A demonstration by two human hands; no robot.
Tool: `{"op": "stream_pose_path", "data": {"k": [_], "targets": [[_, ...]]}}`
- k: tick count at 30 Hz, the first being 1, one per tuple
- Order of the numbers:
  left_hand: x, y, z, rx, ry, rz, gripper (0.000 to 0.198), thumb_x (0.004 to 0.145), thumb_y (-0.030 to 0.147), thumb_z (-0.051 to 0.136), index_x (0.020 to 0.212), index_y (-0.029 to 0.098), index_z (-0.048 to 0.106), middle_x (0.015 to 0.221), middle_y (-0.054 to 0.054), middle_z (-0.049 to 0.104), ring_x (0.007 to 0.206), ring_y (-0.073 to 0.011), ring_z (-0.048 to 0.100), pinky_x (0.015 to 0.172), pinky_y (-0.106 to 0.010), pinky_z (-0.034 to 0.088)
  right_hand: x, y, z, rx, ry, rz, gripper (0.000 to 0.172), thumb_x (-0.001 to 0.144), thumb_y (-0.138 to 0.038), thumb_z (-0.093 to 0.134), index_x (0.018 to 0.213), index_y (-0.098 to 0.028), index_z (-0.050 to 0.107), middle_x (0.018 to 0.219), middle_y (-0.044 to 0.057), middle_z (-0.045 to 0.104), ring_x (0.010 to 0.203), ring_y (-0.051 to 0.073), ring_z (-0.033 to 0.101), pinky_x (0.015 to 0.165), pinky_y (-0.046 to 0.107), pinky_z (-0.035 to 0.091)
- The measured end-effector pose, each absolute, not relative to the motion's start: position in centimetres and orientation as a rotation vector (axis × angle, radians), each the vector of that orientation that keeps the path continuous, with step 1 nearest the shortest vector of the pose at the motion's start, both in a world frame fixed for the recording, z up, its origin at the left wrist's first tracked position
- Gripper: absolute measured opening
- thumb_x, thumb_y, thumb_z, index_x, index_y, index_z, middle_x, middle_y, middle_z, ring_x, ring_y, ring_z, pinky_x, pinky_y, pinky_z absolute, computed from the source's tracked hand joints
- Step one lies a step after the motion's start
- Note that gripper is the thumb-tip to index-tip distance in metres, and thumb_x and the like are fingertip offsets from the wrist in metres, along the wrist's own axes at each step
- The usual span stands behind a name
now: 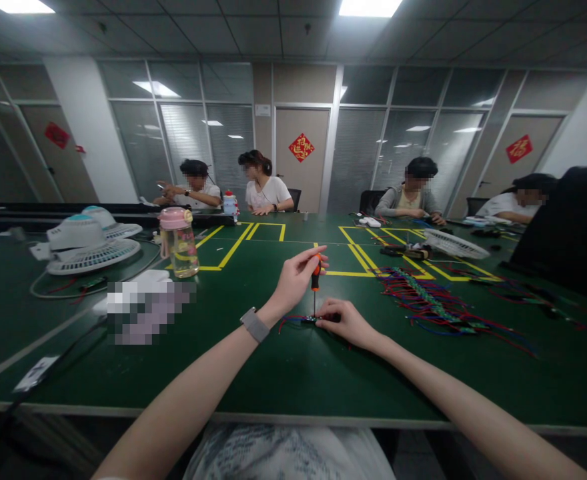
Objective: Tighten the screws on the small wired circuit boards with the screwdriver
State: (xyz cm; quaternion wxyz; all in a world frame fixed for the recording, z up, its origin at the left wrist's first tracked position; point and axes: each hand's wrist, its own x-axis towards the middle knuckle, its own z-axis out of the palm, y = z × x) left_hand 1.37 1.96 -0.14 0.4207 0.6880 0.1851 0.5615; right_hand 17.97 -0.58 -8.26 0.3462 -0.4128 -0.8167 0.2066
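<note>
My left hand (296, 277) pinches the orange-and-black handle of a small screwdriver (315, 283) and holds it upright, tip down on a small black part (307, 320) with red and blue wires lying on the green table (283, 373). My right hand (343, 321) rests on the table just right of the tip, with its fingers pressed on that part to steady it. A grey watch band sits on my left wrist.
A heap of red, blue and green wired parts (433, 303) lies to the right. To the left stand a pink-lidded bottle (177, 241) and white fans (86, 243). Several people sit along the far side. Yellow tape marks boxes on the table.
</note>
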Motion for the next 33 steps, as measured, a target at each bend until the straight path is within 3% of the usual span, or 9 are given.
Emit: {"op": "stream_pose_path", "data": {"k": [3,6,9,11,14,16,22,28,33], "targets": [[1.34,2.02,-0.17,1.797,0.572,1.493,0.025,0.081,0.031,0.062,0.100,0.017,0.068,0.089,-0.005,0.063,0.076,-0.0126,0.060,0.068,-0.025,0.051,17.97,-0.54,-8.30,-1.078,-2.115,0.532,0.015,0.078,-0.028,0.067,0.086,-0.017,0.073,0.080,0.004,0.063,0.069,0.014,0.057,0.064,0.026,0.045],[1.28,1.98,-0.13,1.869,0.630,1.577,0.019,0.082,0.032,0.060,0.091,0.019,0.071,0.099,-0.006,0.060,0.086,-0.0137,0.059,0.072,-0.023,0.049,17.99,-0.50,-8.35,-1.081,-2.111,0.538,0.016,0.078,-0.029,0.067,0.086,-0.017,0.073,0.079,0.004,0.063,0.069,0.014,0.057,0.064,0.026,0.045],[1.30,1.92,-0.01,1.792,0.521,1.478,0.026,0.089,0.030,0.049,0.102,0.018,0.068,0.108,-0.008,0.061,0.092,-0.0152,0.061,0.076,-0.026,0.051,18.01,-0.49,-8.38,-1.075,-2.111,0.536,0.016,0.078,-0.029,0.067,0.086,-0.017,0.073,0.080,0.004,0.063,0.068,0.014,0.057,0.063,0.026,0.046],[1.35,1.88,0.05,1.714,0.452,1.394,0.030,0.089,0.030,0.049,0.110,0.016,0.064,0.101,-0.008,0.064,0.086,-0.0152,0.063,0.075,-0.028,0.052,18.00,-0.48,-8.41,-1.073,-2.110,0.533,0.015,0.078,-0.028,0.067,0.085,-0.017,0.073,0.080,0.004,0.063,0.067,0.014,0.057,0.063,0.026,0.046],[1.36,1.76,0.06,1.730,0.519,1.428,0.027,0.083,0.031,0.059,0.103,0.015,0.067,0.088,-0.005,0.065,0.072,-0.0119,0.061,0.067,-0.024,0.052,17.97,-0.45,-8.46,-1.068,-2.107,0.535,0.015,0.077,-0.028,0.067,0.085,-0.017,0.074,0.080,0.004,0.063,0.069,0.014,0.058,0.064,0.026,0.046],[1.37,1.67,0.04,1.792,0.575,1.503,0.022,0.081,0.030,0.061,0.095,0.016,0.069,0.091,-0.005,0.064,0.070,-0.0098,0.059,0.062,-0.021,0.049,17.95,-0.46,-8.46,-1.068,-2.102,0.540,0.015,0.077,-0.028,0.067,0.085,-0.017,0.073,0.080,0.004,0.064,0.069,0.014,0.058,0.065,0.026,0.046],[1.56,1.45,-0.05,1.727,0.453,1.355,0.034,0.088,0.029,0.051,0.118,0.018,0.060,0.105,-0.008,0.064,0.081,-0.0133,0.064,0.070,-0.026,0.053,17.95,-0.51,-8.37,-1.073,-2.100,0.556,0.015,0.077,-0.027,0.067,0.086,-0.016,0.073,0.080,0.004,0.063,0.068,0.014,0.057,0.064,0.026,0.046],[1.63,1.13,-0.23,1.870,0.555,1.489,0.025,0.085,0.029,0.057,0.106,0.019,0.067,0.104,-0.007,0.060,0.085,-0.0129,0.060,0.071,-0.022,0.051,17.94,-0.51,-8.36,-1.065,-2.100,0.548,0.016,0.078,-0.028,0.067,0.085,-0.016,0.073,0.080,0.004,0.063,0.066,0.014,0.057,0.063,0.026,0.046],[1.81,1.44,-0.49,1.729,0.450,1.403,0.033,0.089,0.028,0.049,0.119,0.019,0.059,0.108,-0.009,0.061,0.089,-0.0147,0.063,0.075,-0.027,0.054,18.00,-0.43,-8.49,-1.066,-2.104,0.546,0.015,0.077,-0.027,0.067,0.086,-0.016,0.073,0.081,0.004,0.063,0.068,0.014,0.058,0.064,0.026,0.046]]}}
